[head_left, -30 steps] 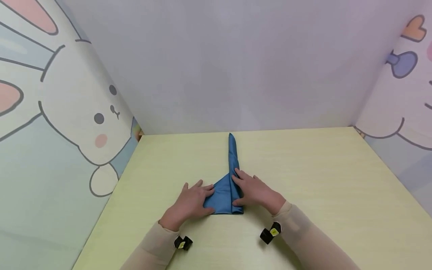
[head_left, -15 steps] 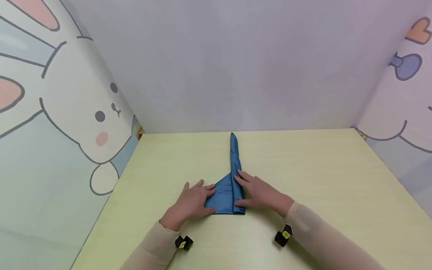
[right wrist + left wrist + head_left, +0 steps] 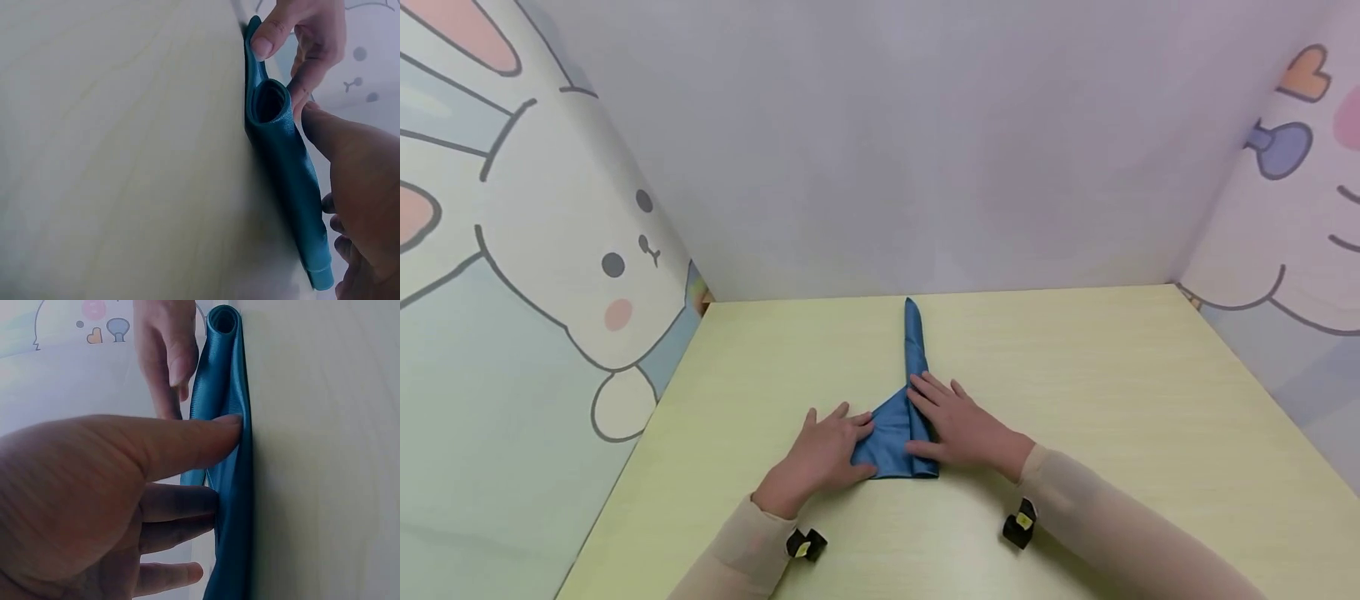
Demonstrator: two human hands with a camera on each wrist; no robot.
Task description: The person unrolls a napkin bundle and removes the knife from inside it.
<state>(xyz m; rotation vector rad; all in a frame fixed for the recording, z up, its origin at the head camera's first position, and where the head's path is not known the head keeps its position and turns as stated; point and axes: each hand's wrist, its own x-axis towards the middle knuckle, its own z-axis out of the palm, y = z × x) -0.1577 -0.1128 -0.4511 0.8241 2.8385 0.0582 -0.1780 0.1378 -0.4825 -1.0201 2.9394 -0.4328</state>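
A shiny blue cloth [image 3: 887, 446] lies on the table, its right side rolled into a long narrow tube [image 3: 914, 337] that points toward the back edge. The left part is a flat, sloping flap. My left hand [image 3: 822, 454] rests on this flap's left end, thumb along the near edge and fingers spread. Across the tube's near half lies my right hand [image 3: 962, 427], fingertips and thumb reaching its left side. In the left wrist view, the thumb presses the cloth [image 3: 234, 506] with fingers extended. The right wrist view shows the tube's hollow, layered end [image 3: 270, 105] beside that hand.
The pale wooden table [image 3: 1075, 358] extends around the cloth. A plain light wall [image 3: 925, 150] stands behind it. Side panels with a cartoon rabbit [image 3: 587, 217] and other drawings flank left and right. Small black devices [image 3: 1018, 525] are strapped at both wrists.
My right forearm has swung outward, and the right thumb and fingers have slid leftward over the tube. The left hand stays in place on the flap. The head view has shifted slightly.
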